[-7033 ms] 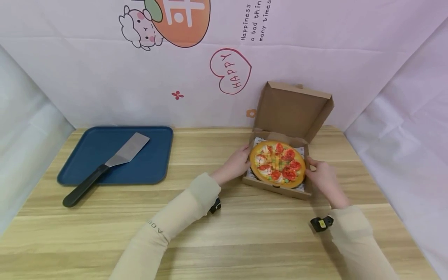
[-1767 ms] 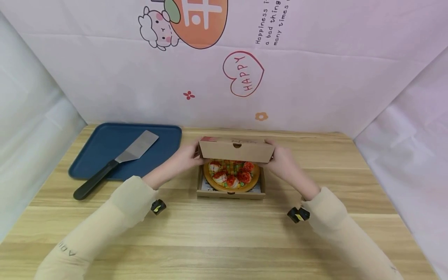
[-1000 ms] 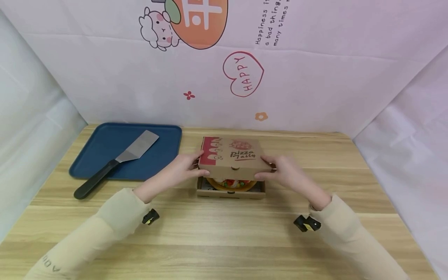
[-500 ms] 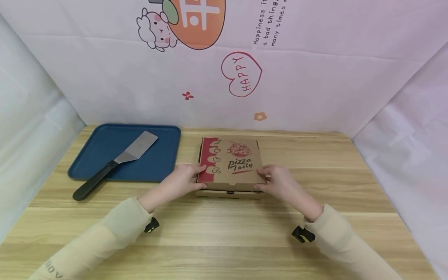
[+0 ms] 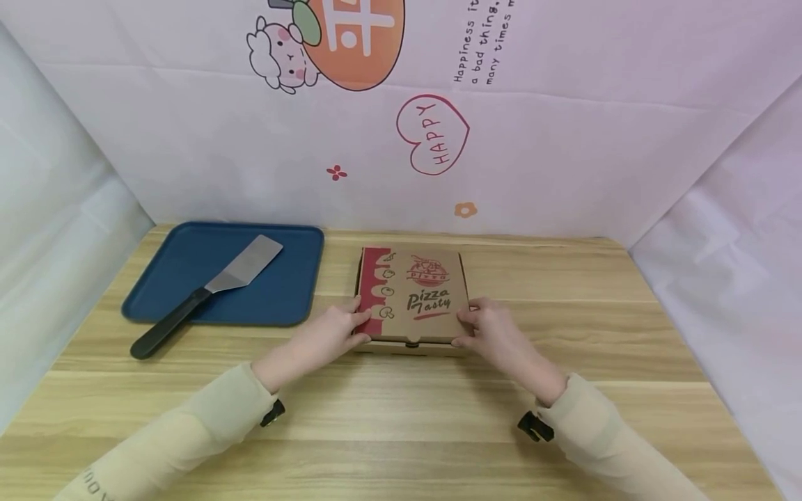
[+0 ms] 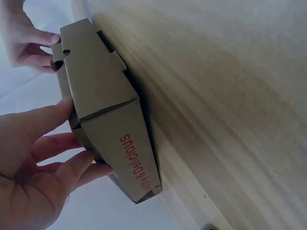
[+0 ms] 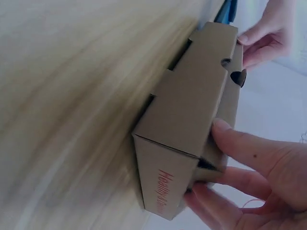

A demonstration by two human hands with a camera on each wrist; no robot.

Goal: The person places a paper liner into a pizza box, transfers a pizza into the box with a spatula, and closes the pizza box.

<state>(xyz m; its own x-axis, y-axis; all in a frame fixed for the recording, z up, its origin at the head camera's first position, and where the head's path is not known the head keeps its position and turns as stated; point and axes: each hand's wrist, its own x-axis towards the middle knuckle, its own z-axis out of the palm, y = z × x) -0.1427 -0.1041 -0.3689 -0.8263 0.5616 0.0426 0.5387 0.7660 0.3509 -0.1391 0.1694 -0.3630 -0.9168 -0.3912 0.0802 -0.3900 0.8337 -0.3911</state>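
A small cardboard pizza box (image 5: 432, 327) stands on the table, its printed lid lowered over the base. In the wrist views the lid's front flap (image 7: 230, 103) is partly down inside the front wall, and a narrow gap shows at the corners. My left hand (image 5: 322, 341) holds the lid's front left corner, thumb at the front edge and fingers along the side. At the front right corner my right hand (image 5: 504, 341) pinches the lid the same way. The pizza inside is hidden by the lid.
On the wooden table (image 5: 401, 431), a blue tray (image 5: 294, 278) lies to the left of the box. A spatula (image 5: 207, 289) rests across it, its black handle reaching over the tray's front edge. A printed white cloth (image 5: 539, 153) hangs behind.
The box moved from the right to the middle. Its lid, earlier upright, swung forward and down over the pizza. Both hands moved from the box's sides to the lid's front corners and came down with it.
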